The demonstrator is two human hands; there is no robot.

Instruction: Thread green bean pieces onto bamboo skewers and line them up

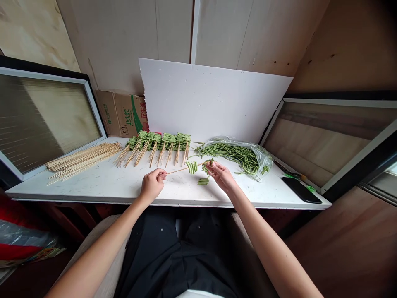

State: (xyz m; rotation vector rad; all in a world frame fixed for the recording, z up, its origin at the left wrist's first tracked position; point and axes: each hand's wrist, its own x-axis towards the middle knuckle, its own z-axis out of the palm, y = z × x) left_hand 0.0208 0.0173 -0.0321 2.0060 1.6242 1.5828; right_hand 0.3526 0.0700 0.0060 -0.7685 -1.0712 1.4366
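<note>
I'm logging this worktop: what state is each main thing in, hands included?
Left hand: closed on the held skewer
Held skewer: partly loaded with green pieces
Right hand: pinching more green pieces
Filled skewers: bunched in a row
Bare skewers: loosely piled
Long beans: heaped
Clear bag: crumpled around the beans
Phone: flat, screen dark
White board: standing at the back

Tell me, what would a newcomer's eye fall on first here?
Probably the centre, where the left hand grips one end of a skewer and the right hand holds green pieces near the other. Beyond, left of centre, lie stacked green skewers, with bare sticks farther left and long green beans in clear plastic to the right.
</note>
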